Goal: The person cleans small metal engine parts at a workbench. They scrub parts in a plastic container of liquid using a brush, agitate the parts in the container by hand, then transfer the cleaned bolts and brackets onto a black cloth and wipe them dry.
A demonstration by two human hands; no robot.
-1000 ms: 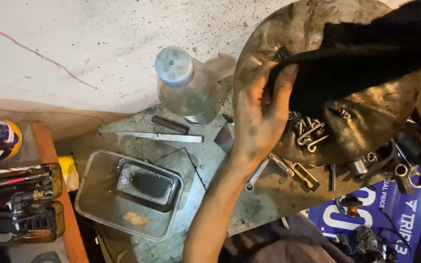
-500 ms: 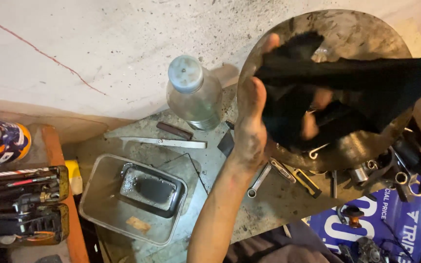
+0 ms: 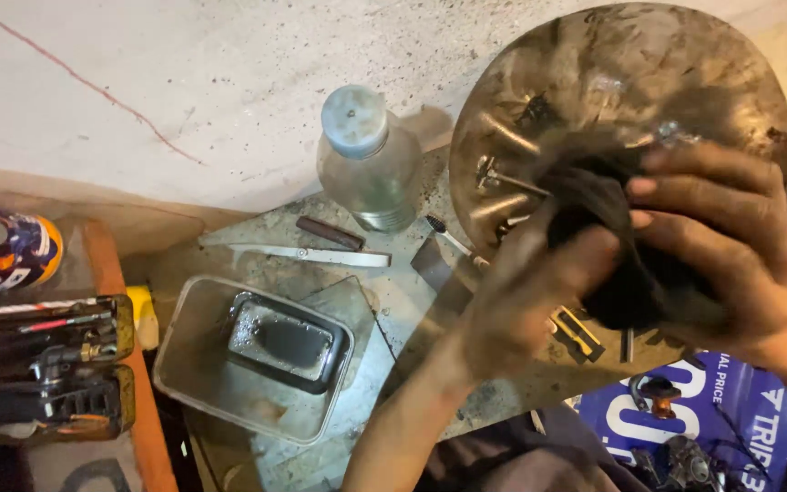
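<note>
Both my hands are bunched around a black cloth (image 3: 635,273) over a round, dirty metal bowl (image 3: 594,100) at the upper right. My left hand (image 3: 526,292) is blurred and grips the cloth from the left. My right hand (image 3: 730,246) closes over the cloth from the right, fingers pointing left. Small metal parts and bolts (image 3: 503,178) lie inside the bowl, partly hidden by the cloth and my hands.
A clear plastic bottle (image 3: 368,159) stands left of the bowl. A knife (image 3: 321,253) lies on the stained work surface (image 3: 403,301). A clear tray holds a dark rectangular container (image 3: 286,343). A tool box (image 3: 43,364) and a spray can (image 3: 6,248) sit far left. Blue packaging (image 3: 685,419) lies lower right.
The cloth, spread wide across the bowl earlier, is now bunched into a ball between both hands. My right hand has come into view over it, and my left hand has moved right.
</note>
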